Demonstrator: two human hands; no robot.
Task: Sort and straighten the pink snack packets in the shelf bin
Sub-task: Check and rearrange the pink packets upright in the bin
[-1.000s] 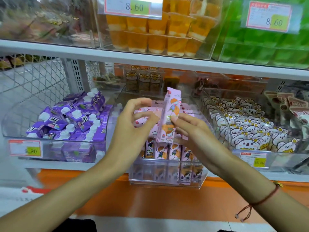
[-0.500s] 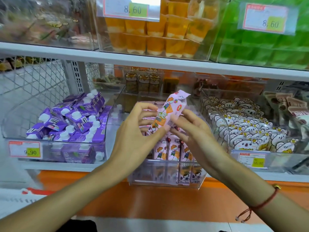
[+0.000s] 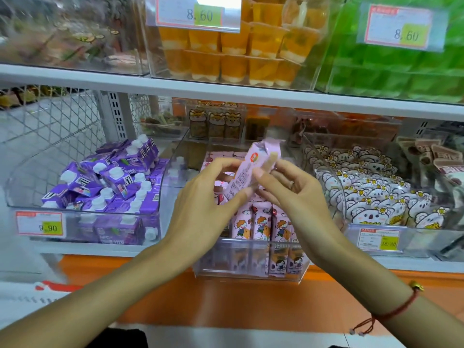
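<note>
So the pink packet (image 3: 251, 170) is up in the air, tilted, right above the clear bin (image 3: 251, 270). My left hand (image 3: 208, 204) pinches its low end. My right hand (image 3: 293, 189) pinches its side. More pink packets (image 3: 263, 223) stand in the bin, below my hands.

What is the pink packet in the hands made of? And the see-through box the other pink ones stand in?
The pink packet looks like thin plastic film with a soft sheen: it has a crimped top end and creases where the left hand and right hand hold it. The see-through box seems to be hard clear plastic, likely acrylic: straight stiff walls, shiny edges, and the packets show through.
</note>
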